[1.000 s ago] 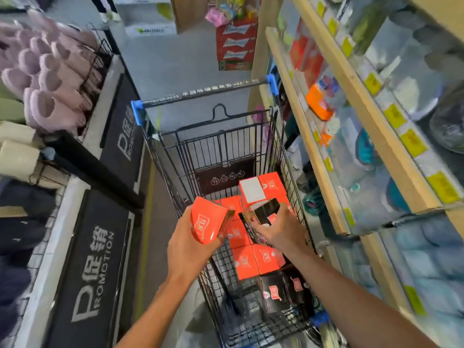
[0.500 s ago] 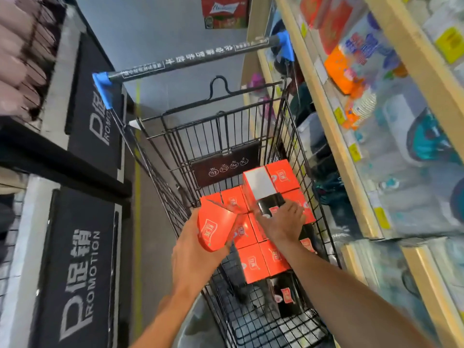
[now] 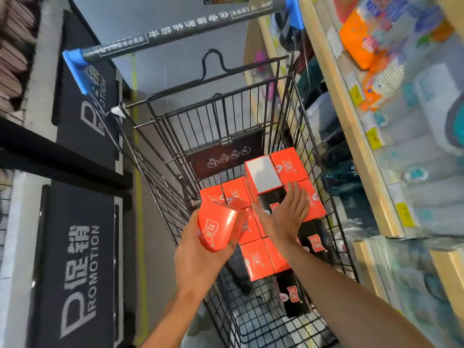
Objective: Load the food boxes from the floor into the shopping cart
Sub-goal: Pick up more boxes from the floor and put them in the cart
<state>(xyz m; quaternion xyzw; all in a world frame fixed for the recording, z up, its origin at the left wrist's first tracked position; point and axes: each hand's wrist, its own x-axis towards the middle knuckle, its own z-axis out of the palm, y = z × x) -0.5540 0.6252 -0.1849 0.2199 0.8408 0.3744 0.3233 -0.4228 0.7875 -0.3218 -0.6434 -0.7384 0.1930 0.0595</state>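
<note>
Well along: about ten boxes (image 3: 256, 258) packed in cart (image 3: 160, 156). Left hand (image 3: 198, 257) gripping one more orange box (image 3: 217, 228) above left side; right hand (image 3: 288, 217) flat, open, pressing stacked ones. Floor stock unseen.

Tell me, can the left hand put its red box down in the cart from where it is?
Probably yes. The left hand holds the red box over the open-topped cart; nothing blocks the drop.
</note>
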